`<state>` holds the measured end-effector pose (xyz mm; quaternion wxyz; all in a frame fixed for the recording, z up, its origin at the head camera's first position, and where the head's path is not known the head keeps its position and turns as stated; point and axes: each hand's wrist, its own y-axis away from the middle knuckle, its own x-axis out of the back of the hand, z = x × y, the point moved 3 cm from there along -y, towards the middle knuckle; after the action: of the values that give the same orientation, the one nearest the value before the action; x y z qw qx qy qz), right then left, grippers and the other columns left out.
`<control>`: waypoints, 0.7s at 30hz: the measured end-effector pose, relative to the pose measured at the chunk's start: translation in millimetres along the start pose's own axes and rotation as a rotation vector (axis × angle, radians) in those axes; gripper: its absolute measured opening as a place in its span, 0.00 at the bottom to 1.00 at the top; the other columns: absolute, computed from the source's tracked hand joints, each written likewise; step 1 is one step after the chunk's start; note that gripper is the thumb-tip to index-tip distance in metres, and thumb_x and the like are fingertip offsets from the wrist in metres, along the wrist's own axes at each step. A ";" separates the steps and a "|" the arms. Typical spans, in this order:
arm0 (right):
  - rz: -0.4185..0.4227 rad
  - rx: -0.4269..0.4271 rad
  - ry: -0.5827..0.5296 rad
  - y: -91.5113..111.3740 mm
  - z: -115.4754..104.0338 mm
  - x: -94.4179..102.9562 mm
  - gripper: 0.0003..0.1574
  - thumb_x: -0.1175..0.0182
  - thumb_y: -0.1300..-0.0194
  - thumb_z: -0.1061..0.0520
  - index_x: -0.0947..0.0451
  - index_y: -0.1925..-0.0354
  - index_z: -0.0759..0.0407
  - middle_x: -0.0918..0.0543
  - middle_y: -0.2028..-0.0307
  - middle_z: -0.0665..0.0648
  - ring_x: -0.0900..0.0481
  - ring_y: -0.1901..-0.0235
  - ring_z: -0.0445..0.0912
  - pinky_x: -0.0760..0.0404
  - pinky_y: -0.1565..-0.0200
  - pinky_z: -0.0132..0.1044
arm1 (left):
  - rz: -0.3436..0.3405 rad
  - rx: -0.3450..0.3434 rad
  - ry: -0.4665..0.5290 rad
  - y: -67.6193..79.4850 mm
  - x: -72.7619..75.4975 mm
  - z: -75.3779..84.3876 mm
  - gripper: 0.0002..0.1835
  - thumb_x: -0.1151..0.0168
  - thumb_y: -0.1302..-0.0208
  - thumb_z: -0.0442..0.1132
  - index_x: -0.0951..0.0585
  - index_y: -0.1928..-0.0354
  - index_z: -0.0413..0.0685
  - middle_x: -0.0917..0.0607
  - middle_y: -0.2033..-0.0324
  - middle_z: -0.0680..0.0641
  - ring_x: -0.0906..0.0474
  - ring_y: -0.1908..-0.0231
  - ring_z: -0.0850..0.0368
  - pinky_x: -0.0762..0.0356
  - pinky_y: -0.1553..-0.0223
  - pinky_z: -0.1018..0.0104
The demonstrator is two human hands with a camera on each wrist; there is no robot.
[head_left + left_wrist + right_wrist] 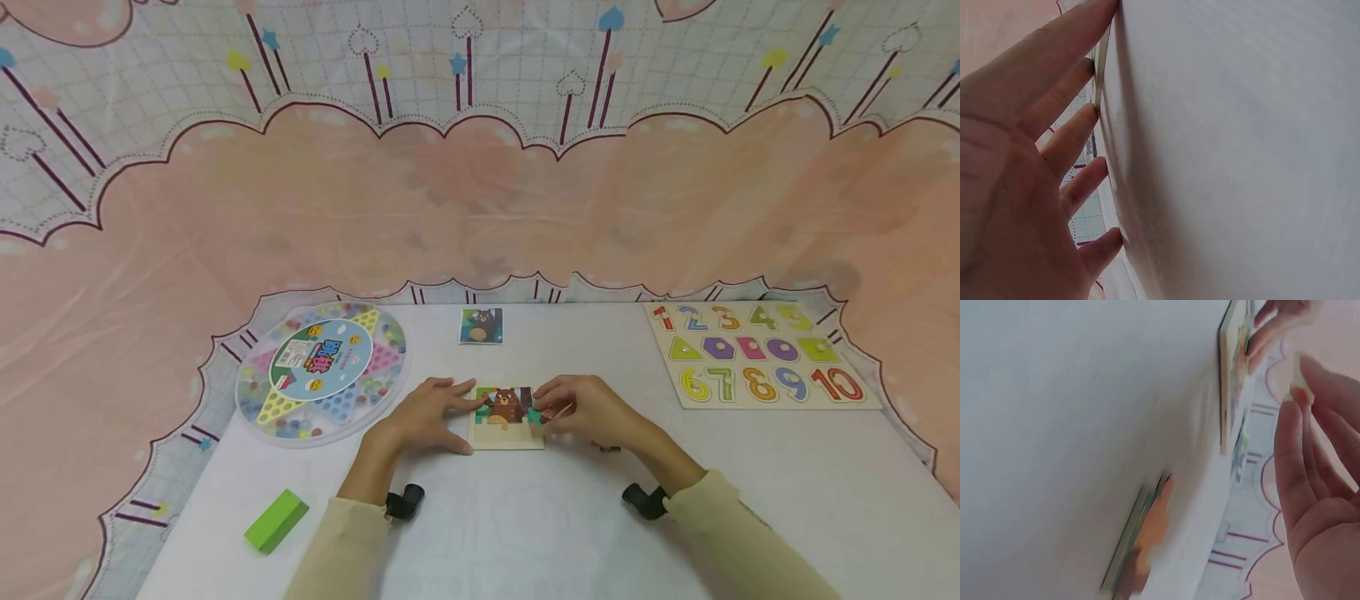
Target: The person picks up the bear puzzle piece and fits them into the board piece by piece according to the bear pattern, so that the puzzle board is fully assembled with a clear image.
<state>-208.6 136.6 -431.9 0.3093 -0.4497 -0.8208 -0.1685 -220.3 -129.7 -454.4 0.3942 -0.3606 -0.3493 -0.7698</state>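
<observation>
Numerals 1 to 10 are lining a wooden board at frame right, marbles are sitting inside a clear, Chinese-labelled round box at left, and, below centre, the spread left hand is touching a bear puzzle while the right hand is pinching a piece.

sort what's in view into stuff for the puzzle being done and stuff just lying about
For the puzzle:
bear puzzle, touched by the left hand
piece pinched in the right hand
loose pieces
bear picture card, probably the reference

Just lying about:
round star-patterned game
green block
number-and-shape board
</observation>
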 end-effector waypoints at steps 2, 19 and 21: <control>0.015 0.006 -0.024 -4.2 -2.7 -2.3 0.14 0.29 0.40 0.64 0.11 0.54 0.61 0.13 0.47 0.60 0.13 0.56 0.45 0.14 0.56 0.29 | -0.001 0.002 0.005 -1.1 -0.5 -0.9 0.40 0.19 0.51 0.52 0.22 0.32 0.66 0.36 0.22 0.60 0.46 0.20 0.45 0.41 0.24 0.37; 0.005 -0.113 -0.079 -34.8 -16.3 -42.0 0.12 0.24 0.44 0.58 0.10 0.59 0.58 0.08 0.63 0.52 0.16 0.68 0.34 0.17 0.62 0.26 | 0.018 -0.018 -0.011 1.0 4.8 0.4 0.42 0.18 0.54 0.54 0.22 0.32 0.64 0.34 0.23 0.60 0.44 0.21 0.46 0.38 0.25 0.38; 0.001 -0.114 -0.058 -37.1 -18.1 -46.6 0.11 0.23 0.44 0.57 0.10 0.60 0.57 0.09 0.65 0.51 0.16 0.69 0.34 0.18 0.62 0.26 | 0.017 -0.009 -0.008 1.1 4.1 0.0 0.42 0.18 0.53 0.53 0.23 0.32 0.65 0.34 0.23 0.61 0.44 0.21 0.46 0.38 0.25 0.37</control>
<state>-214.6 77.0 -448.9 0.2595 -0.4718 -0.8181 -0.2018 -221.1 -131.6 -450.7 0.3975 -0.3685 -0.3445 -0.7665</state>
